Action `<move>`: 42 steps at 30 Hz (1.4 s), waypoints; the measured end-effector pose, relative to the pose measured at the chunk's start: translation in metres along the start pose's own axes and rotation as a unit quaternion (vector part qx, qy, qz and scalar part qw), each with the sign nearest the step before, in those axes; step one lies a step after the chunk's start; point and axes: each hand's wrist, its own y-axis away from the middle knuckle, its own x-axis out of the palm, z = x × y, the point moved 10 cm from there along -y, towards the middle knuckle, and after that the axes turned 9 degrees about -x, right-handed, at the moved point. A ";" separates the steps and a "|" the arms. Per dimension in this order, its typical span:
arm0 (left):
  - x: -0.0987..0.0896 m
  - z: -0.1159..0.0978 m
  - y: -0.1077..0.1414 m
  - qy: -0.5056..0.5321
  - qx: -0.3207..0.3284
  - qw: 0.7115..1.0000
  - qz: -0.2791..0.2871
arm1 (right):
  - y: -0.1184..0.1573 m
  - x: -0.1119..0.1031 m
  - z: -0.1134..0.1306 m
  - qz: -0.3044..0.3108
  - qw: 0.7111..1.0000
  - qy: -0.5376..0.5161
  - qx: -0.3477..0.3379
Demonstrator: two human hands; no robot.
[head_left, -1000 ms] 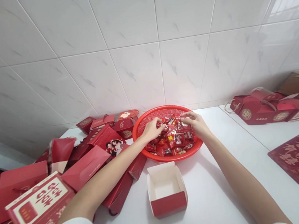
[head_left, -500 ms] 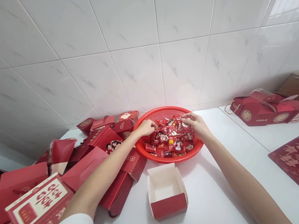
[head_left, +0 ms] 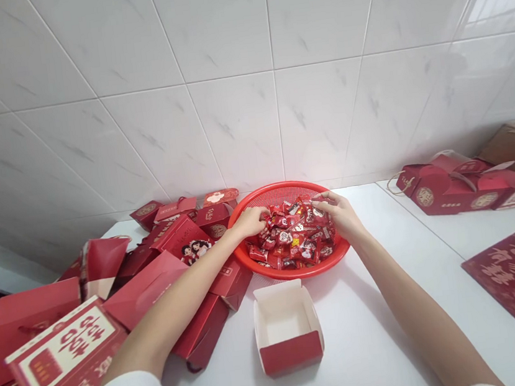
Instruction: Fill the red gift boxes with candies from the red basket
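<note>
Though farther left in the basket (head_left: 295, 273) than before, left hand (head_left: 248, 223), like right hand (head_left: 343, 215), with unclear grip.

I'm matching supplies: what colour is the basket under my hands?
The basket is bright red, seen best in the head view.

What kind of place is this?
Maybe a room in a home or small shop: there's a white counter against a tiled wall, with red boxes piled on it.
</note>
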 end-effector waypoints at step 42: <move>-0.070 -0.080 0.121 0.219 0.151 0.957 0.118 | 0.056 0.054 0.074 0.146 0.987 -0.016 -0.061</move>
